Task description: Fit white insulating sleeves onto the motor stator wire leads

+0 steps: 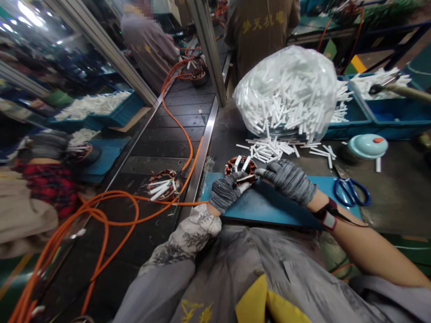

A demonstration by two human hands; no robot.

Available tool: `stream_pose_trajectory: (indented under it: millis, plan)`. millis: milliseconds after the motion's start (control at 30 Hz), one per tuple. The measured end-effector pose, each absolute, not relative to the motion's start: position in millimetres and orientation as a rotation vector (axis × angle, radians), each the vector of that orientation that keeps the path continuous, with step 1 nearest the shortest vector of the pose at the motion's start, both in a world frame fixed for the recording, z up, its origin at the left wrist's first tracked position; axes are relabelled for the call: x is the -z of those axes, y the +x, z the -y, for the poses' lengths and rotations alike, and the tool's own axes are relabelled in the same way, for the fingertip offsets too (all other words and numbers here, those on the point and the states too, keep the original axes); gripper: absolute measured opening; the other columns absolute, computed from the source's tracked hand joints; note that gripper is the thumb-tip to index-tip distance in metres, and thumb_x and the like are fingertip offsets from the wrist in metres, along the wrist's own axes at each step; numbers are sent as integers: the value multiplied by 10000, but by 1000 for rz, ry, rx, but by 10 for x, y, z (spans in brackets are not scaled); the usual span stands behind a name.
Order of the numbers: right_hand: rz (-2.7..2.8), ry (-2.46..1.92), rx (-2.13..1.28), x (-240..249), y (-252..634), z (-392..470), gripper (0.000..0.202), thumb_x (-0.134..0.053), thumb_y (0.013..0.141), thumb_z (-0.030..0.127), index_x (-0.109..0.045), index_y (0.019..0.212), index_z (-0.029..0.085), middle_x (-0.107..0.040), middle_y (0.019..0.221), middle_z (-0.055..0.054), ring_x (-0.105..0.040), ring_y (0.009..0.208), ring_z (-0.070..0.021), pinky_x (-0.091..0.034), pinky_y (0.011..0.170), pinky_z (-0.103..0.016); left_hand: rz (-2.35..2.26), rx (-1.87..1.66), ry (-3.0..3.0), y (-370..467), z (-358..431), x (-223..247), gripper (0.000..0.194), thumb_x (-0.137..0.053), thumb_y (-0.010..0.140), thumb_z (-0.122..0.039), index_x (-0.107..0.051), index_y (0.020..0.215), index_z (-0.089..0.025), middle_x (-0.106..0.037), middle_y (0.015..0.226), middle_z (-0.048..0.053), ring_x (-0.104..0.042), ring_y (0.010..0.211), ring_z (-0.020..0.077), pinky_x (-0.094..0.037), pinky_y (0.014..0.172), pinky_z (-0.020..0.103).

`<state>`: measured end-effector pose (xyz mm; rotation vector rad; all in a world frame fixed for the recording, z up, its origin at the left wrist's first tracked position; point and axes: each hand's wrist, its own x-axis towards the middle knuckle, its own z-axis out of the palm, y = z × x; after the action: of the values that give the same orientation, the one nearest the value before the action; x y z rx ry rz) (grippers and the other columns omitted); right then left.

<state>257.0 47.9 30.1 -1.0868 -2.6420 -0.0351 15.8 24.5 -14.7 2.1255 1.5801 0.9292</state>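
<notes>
A round motor stator with copper windings rests on a blue mat, with several white tubes standing in it. My left hand, in a grey knit glove with light fingertips, is closed on its near left rim. From the right, my right hand, gloved alike, reaches the rim with its fingertips pinched at the end of a thin white tube, which lies across the near side of the stator. The fingertips are small here, so their exact grip is partly hidden.
Behind the stator lie loose white tubes and a full plastic bag. Blue-handled scissors and a lidded cup are at right. Left, a conveyor carries another stator and orange hose. Co-workers stand nearby.
</notes>
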Motion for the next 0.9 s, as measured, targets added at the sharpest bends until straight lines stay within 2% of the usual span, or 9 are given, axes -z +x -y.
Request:
stream_pose_trajectory:
  millis: [100, 267, 367, 433, 567, 667, 767, 833, 900]
  plan:
    - [2699, -1147, -108, -315, 2510, -600, 449, -362, 1068, 392, -737, 1165, 166, -698, 887, -126, -573, 775, -218, -368, 691, -321, -1608, -953, 2159, 181, -248, 154, 334, -818, 808, -405, -785, 1101, -249, -808, 967, 34, -772, 854, 216, -622, 832, 334]
    - [2491, -1245, -874, -272, 2479, -790, 529, -367, 1036, 531, -748, 1017, 164, -727, 858, -77, -612, 792, -214, -463, 768, -326, -1583, -1094, 2320, 205, -246, 204, 243, -795, 837, -358, -802, 1049, -239, -809, 915, 42, -772, 795, 212, -621, 760, 303]
    - [2312, -1108, -1213, -250, 2488, -786, 556, -438, 978, 627, -731, 1094, 169, -750, 957, -62, -644, 876, -221, -505, 825, -335, -1594, -1132, 2409, 201, -237, 251, 225, -756, 865, -346, -800, 1054, -232, -810, 933, 53, -773, 796, 217, -619, 752, 307]
    - [2267, -1084, -1226, -256, 2503, -753, 561, -516, 931, 642, -707, 1149, 161, -752, 983, -78, -655, 863, -224, -522, 802, -344, -1597, -1114, 2437, 195, -233, 269, 240, -733, 880, -356, -795, 1078, -235, -810, 958, 55, -773, 804, 217, -618, 763, 312]
    - [2278, -1114, -1046, -288, 2506, -766, 492, -549, 921, 607, -729, 1061, 172, -755, 983, -101, -660, 874, -240, -516, 836, -368, -1623, -1103, 2400, 203, -233, 259, 220, -716, 892, -350, -794, 1070, -247, -812, 932, 36, -774, 791, 208, -614, 758, 300]
    - [2324, -1211, -1203, -287, 2439, -854, 501, -497, 949, 614, -721, 880, 171, -727, 784, -72, -637, 728, -203, -513, 732, -327, -1725, -1065, 2352, 233, -240, 238, 182, -718, 888, -343, -802, 1012, -240, -811, 927, 44, -777, 802, 232, -611, 761, 317]
    - [2368, -1390, -1328, -267, 2325, -924, 621, -358, 1003, 616, -627, 660, 174, -582, 536, -29, -502, 489, -140, -456, 557, -286, -1748, -995, 2353, 255, -241, 228, 211, -695, 912, -358, -794, 1025, -210, -811, 957, 63, -778, 829, 259, -609, 775, 340]
    - [2457, -1389, -1200, -260, 2247, -941, 656, -286, 1037, 579, -629, 651, 174, -555, 505, -20, -462, 457, -127, -436, 535, -276, -1716, -980, 2378, 260, -239, 226, 239, -650, 949, -359, -786, 1044, -188, -810, 958, 72, -778, 836, 266, -606, 781, 347]
    - [2543, -1355, -998, -263, 2183, -941, 604, -308, 1050, 515, -682, 735, 161, -600, 554, -38, -487, 498, -136, -437, 568, -278, -1712, -954, 2416, 260, -238, 229, 257, -610, 973, -351, -784, 1052, -178, -809, 935, 77, -776, 821, 267, -602, 762, 347]
